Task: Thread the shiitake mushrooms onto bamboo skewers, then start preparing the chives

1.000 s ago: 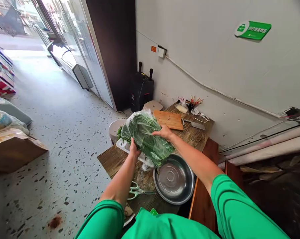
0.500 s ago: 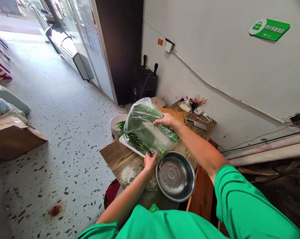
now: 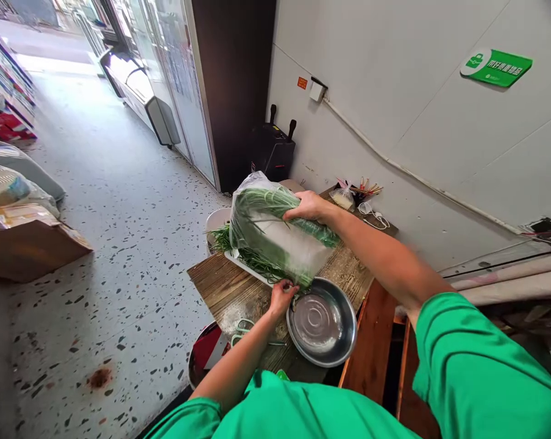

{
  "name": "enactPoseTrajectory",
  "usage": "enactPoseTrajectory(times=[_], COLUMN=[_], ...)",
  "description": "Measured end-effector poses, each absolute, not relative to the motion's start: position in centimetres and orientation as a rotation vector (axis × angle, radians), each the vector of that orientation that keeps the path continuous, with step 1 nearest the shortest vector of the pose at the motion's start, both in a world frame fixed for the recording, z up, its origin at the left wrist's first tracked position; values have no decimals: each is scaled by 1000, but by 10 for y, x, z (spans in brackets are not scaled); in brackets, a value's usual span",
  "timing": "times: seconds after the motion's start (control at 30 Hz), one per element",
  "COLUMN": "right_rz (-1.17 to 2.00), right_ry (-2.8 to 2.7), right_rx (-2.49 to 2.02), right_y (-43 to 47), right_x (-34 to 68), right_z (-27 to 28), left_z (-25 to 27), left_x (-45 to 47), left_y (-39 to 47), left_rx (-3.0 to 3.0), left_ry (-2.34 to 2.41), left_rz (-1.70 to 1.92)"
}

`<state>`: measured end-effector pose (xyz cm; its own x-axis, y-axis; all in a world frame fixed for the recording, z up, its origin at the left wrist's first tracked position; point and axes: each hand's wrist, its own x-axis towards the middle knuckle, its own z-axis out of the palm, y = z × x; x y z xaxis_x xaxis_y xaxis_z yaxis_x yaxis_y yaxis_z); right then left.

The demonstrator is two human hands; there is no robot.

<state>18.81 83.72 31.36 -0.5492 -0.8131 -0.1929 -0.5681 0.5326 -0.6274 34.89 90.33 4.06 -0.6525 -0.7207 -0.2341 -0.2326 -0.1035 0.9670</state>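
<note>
A clear plastic bag of long green chives (image 3: 275, 228) is held tilted over the wooden table. My right hand (image 3: 309, 207) grips its upper right part, thumb across the chives. My left hand (image 3: 282, 297) is closed at the bag's lower edge, near the stem ends; its fingertips are partly hidden. Under the bag, a white tray (image 3: 245, 266) holds more loose chives (image 3: 220, 238). Right of my left hand stands a round metal basin (image 3: 321, 323), with a few small scraps at its left rim.
Pale-green-handled scissors (image 3: 243, 326) lie on the wooden table (image 3: 211, 283) by my left forearm. A white bucket (image 3: 216, 219) stands behind the table. A small bag (image 3: 343, 198) and white cable (image 3: 376, 214) are at the far end. A wooden bench (image 3: 371, 335) is at the right.
The bag has tipped a little and its right end has shifted right with my right hand. My left hand's fingers have curled in at the lower edge. The scissors show more fully.
</note>
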Motion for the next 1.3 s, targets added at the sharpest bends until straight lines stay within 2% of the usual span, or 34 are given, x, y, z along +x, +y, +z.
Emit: enactPoseTrajectory(times=[0.3,0.53,0.7,1.0,1.3], right_rz=[-861,-1043,-1079,-1104,-1154], right_ry=[2309,2263,2228,2180,2098], right_rx=[-709,-311,-107,-60,-98], right_y=[839,861,875,874,875], right_x=[173,146,141,150,163], right_z=[274,253,230,220,230], left_z=[63,55,38,15,42], left_x=[367,418,436,408,404], left_y=[896,857,867,895,916], left_rx=[1016,990,921,1215,1371], left_ry=[-1599,-1716,-1912,-1893,-1555], left_rz=[-1510,-1546,-1635,-1566,-1649])
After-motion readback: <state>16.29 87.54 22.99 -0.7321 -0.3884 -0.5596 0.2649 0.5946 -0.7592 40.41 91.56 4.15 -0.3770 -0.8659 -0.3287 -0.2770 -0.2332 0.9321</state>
